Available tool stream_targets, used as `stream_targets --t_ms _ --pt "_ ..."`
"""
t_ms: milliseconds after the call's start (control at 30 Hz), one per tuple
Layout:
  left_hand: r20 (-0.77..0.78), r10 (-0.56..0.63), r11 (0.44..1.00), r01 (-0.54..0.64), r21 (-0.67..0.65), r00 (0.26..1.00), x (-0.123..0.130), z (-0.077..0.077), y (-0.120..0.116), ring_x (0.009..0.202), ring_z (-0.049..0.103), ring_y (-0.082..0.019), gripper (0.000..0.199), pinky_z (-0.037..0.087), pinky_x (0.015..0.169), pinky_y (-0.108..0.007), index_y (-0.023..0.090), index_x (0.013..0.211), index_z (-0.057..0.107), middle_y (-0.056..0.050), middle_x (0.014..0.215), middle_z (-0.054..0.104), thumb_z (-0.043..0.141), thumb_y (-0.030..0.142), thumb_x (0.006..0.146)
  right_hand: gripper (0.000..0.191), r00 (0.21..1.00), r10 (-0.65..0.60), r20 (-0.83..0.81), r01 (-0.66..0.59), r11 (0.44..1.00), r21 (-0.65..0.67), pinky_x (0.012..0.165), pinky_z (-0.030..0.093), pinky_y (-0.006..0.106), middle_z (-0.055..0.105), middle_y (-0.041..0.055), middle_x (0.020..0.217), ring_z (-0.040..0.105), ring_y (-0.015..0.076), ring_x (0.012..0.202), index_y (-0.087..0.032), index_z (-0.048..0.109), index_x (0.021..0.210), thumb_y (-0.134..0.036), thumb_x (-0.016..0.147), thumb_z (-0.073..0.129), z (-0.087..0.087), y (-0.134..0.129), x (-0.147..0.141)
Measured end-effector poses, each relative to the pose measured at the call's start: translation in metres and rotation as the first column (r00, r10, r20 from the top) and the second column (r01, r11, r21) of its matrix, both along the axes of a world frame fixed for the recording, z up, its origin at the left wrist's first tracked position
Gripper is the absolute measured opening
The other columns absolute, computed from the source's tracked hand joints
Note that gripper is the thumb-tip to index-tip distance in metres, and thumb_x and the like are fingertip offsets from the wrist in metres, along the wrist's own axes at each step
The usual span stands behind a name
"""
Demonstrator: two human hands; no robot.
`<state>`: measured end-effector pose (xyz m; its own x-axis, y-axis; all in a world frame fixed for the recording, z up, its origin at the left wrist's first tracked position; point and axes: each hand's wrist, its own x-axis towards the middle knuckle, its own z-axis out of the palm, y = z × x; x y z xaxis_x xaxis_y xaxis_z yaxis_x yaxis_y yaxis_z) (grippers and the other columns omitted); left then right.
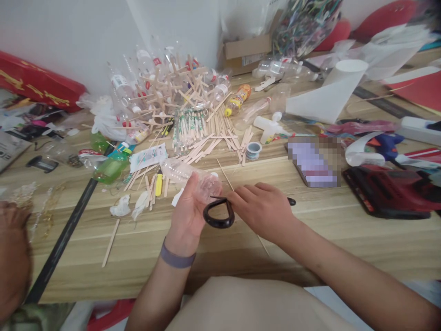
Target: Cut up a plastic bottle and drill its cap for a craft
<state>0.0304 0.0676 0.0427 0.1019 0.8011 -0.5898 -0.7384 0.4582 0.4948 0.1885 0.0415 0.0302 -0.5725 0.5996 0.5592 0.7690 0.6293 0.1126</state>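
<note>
My left hand (189, 211) is wrapped round a clear plastic bottle (177, 171), which lies tilted with its base towards my right hand. Closed in my right hand (263, 209) is a pair of black-handled scissors (219, 224). One handle loop sticks out on the left of the fist, and another black end shows on its right. A thin dark point of the scissors reaches the bottle's base; whether it has gone into the plastic I cannot tell. Below and behind my right hand, a thin wooden skewer (263, 246) lies on the wooden table (144, 257).
Bottles with crossed wooden sticks (172, 87) crowd the back. Loose craft sticks (210, 147), a spool (254, 150) and a green-filled bottle (112, 168) lie nearer. A phone (313, 163) and a red-and-black tool (392, 191) sit right. Another person's hand (14, 257) is at far left.
</note>
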Motion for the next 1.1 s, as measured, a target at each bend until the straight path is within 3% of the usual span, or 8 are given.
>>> stream_targets --t_ms 233,367,533,600,733,833,967,1100 --pt "-0.085 0.143 0.983 -0.131 0.127 0.986 0.004 -0.001 -0.004 0.074 0.068 -0.015 0.015 0.056 0.073 -0.027 0.015 0.089 0.064 -0.004 0.082 0.072 0.05 0.015 0.094 0.031 0.98 -0.183 -0.081 0.124 0.875 -0.469 0.05 0.022 0.03 0.068 0.0038 0.066 0.059 0.017 0.055 -0.017 0.068 0.084 -0.033 0.099 0.046 -0.012 -0.005 -0.01" --pt "-0.092 0.151 0.974 -0.132 0.184 0.984 0.006 -0.003 -0.005 0.075 0.07 -0.014 0.026 0.056 0.073 -0.025 0.013 0.088 0.068 -0.005 0.082 0.074 0.044 0.017 0.097 0.029 0.909 -0.3 -0.289 -0.036 0.635 -0.772 0.049 0.027 0.025 0.064 0.0015 0.058 0.059 0.0151 0.052 -0.018 0.06 0.069 -0.032 0.094 0.053 -0.007 -0.006 -0.018" --pt "-0.085 0.183 0.961 -0.16 0.225 0.98 0.006 -0.003 -0.008 0.076 0.07 -0.015 0.028 0.056 0.075 -0.024 0.012 0.089 0.069 -0.006 0.084 0.074 0.046 0.024 0.097 0.039 0.749 -0.498 -0.437 -0.415 0.161 -0.895 0.042 0.034 0.021 0.06 -0.0013 0.051 0.051 0.0106 0.04 -0.02 0.051 0.064 -0.038 0.097 0.042 0.001 -0.005 -0.021" --pt "-0.067 0.19 0.955 -0.169 0.243 0.979 0.005 -0.002 -0.008 0.077 0.07 -0.016 0.023 0.056 0.077 -0.026 0.012 0.09 0.069 -0.006 0.085 0.074 0.051 0.026 0.095 0.038 0.762 -0.484 -0.43 -0.379 0.205 -0.902 0.043 0.034 0.022 0.062 -0.0002 0.053 0.053 0.0113 0.041 -0.02 0.052 0.065 -0.038 0.097 0.043 0.001 -0.006 -0.02" --pt "-0.029 0.185 0.961 -0.174 0.216 0.982 0.006 0.001 -0.007 0.075 0.07 -0.016 0.03 0.057 0.075 -0.029 0.011 0.087 0.066 -0.006 0.081 0.072 0.041 0.022 0.098 0.03 0.906 -0.314 -0.285 0.038 0.729 -0.683 0.049 0.025 0.026 0.067 0.0051 0.062 0.062 0.017 0.055 -0.018 0.063 0.073 -0.033 0.095 0.052 -0.003 -0.01 -0.017" --pt "-0.04 0.189 0.96 -0.176 0.217 0.981 0.007 0.003 -0.006 0.073 0.069 -0.014 0.035 0.058 0.074 -0.028 0.014 0.083 0.066 -0.004 0.078 0.072 0.036 0.021 0.099 0.029 0.952 -0.245 -0.183 0.131 0.868 -0.478 0.05 0.022 0.03 0.069 0.008 0.067 0.064 0.019 0.06 -0.017 0.067 0.08 -0.029 0.098 0.048 -0.006 -0.011 -0.017" --pt "-0.049 0.203 0.95 -0.184 0.254 0.978 0.008 0.002 -0.006 0.076 0.069 -0.015 0.03 0.057 0.073 -0.026 0.016 0.084 0.067 -0.004 0.08 0.073 0.041 0.021 0.097 0.033 0.893 -0.335 -0.301 0.036 0.72 -0.693 0.048 0.026 0.026 0.063 0.0026 0.056 0.059 0.0154 0.05 -0.018 0.059 0.067 -0.034 0.095 0.051 -0.008 -0.011 -0.021" --pt "-0.062 0.27 0.92 -0.239 0.312 0.961 0.007 -0.004 -0.007 0.077 0.069 -0.015 0.022 0.056 0.075 -0.026 0.015 0.09 0.068 -0.004 0.085 0.073 0.047 0.021 0.094 0.042 0.713 -0.489 -0.503 -0.377 0.337 -0.862 0.046 0.035 0.022 0.057 -0.0012 0.048 0.052 0.0112 0.042 -0.02 0.053 0.06 -0.041 0.096 0.044 -0.008 -0.01 -0.028"
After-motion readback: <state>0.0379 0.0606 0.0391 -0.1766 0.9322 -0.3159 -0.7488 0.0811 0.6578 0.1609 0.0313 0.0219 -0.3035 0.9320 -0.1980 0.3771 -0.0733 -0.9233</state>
